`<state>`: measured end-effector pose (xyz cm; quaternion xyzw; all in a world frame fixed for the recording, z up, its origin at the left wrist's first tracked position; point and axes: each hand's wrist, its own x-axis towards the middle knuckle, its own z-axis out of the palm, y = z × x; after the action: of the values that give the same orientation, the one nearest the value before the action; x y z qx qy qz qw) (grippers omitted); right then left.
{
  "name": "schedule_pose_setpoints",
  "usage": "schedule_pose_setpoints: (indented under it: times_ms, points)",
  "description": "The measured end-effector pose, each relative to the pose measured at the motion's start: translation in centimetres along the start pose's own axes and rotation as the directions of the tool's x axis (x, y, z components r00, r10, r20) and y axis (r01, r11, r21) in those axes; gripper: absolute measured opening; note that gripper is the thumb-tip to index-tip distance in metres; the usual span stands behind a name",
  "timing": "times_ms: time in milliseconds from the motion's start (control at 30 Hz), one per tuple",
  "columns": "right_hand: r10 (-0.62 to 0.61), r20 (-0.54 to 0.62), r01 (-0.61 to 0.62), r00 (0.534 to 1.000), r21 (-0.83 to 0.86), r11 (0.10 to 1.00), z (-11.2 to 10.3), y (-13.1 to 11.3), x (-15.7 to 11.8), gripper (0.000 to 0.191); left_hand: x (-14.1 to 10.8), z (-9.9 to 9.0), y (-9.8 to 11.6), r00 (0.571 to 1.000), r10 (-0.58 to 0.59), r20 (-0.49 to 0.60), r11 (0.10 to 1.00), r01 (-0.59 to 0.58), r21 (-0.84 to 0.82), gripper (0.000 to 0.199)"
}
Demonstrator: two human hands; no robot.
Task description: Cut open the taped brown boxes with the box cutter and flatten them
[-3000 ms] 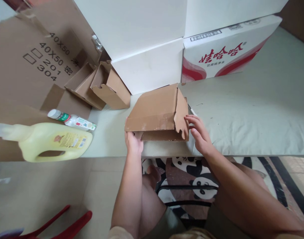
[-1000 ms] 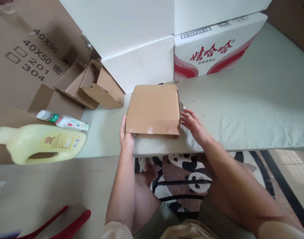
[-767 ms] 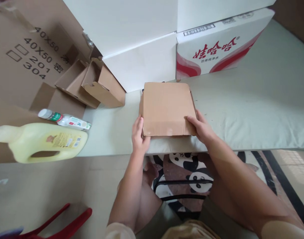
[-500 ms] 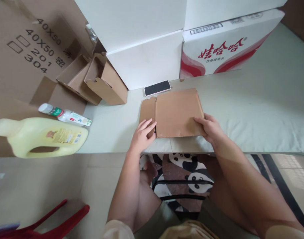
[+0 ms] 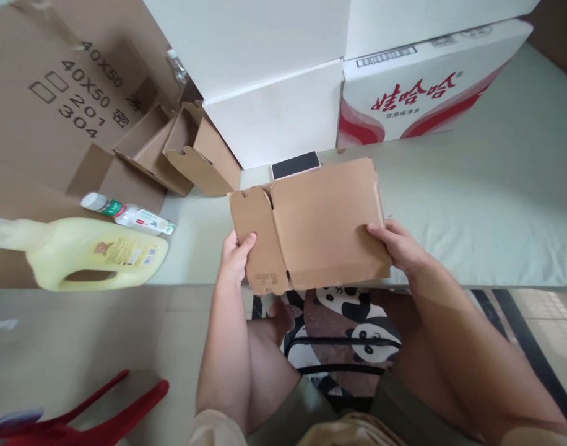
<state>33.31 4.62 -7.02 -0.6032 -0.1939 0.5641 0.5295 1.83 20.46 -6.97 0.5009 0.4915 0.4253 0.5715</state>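
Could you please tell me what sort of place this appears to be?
Probably a room in a home: a panda-print mat on the tiled floor, a cloth-covered surface, and a yellow handled bottle suggest it.

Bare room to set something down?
Most: cloth right of the right hand, in front of the printed box. Smaller patch: between jug and left hand. Crowded: left side, with jug, bottle and open boxes; and behind the held cardboard, where the phone sits by the white box.
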Motion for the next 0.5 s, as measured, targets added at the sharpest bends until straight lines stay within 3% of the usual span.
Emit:
schedule_pose_setpoints:
  times_ms: [167,267,333,400,500]
  points:
    - [0.016,0.170,-0.003,0.985,-0.074,0.997,-1.0,-0.3,-1.5,0.048,-0.7,1.1,0.6,0.995,-0.057,0.079,0.996,0.051,0.071,0.061]
    - [0.037,0.145,-0.033,0.989,-0.031,0.999,-1.5,-0.7,-3.2,0.047,-0.9,1.9,0.8,0.987,-0.108,0.115,0.991,0.098,0.089,0.058]
    - [0.001,0.021,-0.002,1.000,0.048,0.999,-2.2,-0.9,-4.5,0.050,-0.9,2.6,1.0,0.987,-0.118,0.109,0.989,0.107,0.100,0.053]
    - [-0.112,-0.196,0.133,0.974,0.095,0.987,-3.4,-1.1,-6.0,0.050,-0.8,3.3,1.2,0.986,-0.120,0.116,0.987,0.105,0.124,0.047]
    - [-0.329,-0.504,0.387,0.799,0.011,0.922,-6.5,-1.0,-8.7,0.039,-0.6,4.2,1.5,0.975,-0.141,0.174,0.980,0.112,0.165,0.040]
